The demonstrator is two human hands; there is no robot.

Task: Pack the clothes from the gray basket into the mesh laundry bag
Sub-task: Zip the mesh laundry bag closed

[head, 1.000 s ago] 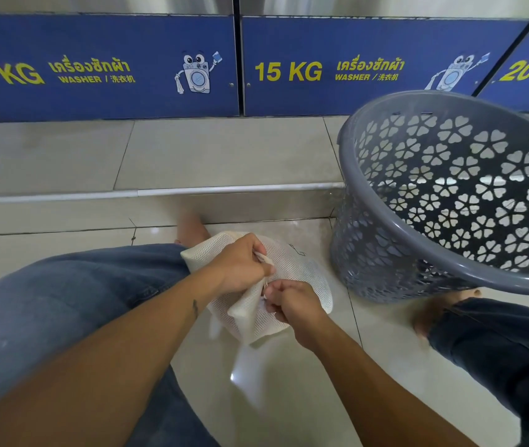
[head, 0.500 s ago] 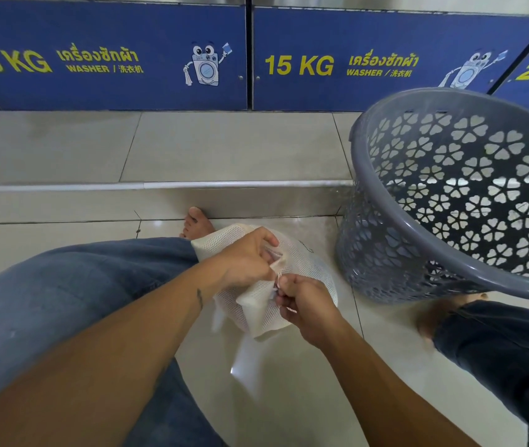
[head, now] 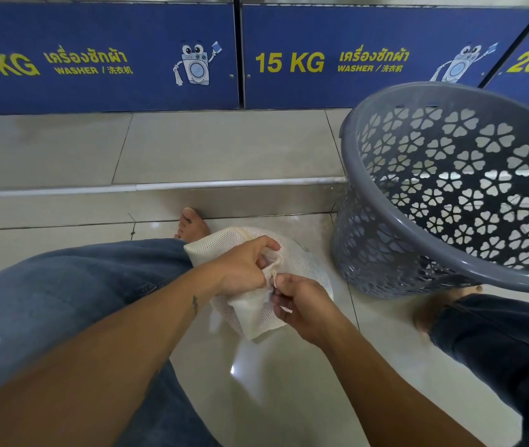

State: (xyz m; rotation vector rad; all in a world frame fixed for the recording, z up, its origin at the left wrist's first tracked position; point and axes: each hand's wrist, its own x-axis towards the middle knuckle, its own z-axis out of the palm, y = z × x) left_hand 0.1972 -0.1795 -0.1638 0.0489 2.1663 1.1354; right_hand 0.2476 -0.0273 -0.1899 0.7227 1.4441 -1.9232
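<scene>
A cream mesh laundry bag (head: 301,256), bulging and rounded, lies on the tiled floor between my knees. My left hand (head: 240,266) pinches the gathered neck of the bag. My right hand (head: 301,301) grips the drawstring at the same neck, just below and right of the left hand. The gray basket (head: 417,262), plastic with flower-shaped holes, is tilted toward me at the right of the bag. No clothes show inside the part of the basket I can see.
A tiled step with a white edge strip (head: 192,185) runs across behind the bag. Blue washer panels (head: 127,59) marked 15 KG line the back. My jeans-clad legs (head: 63,301) flank the bag, bare feet (head: 193,224) on the floor.
My right hand has shifted up slightly to the bag's neck, close under the left hand. The view has tipped down a little. The basket stays tilted in place.
</scene>
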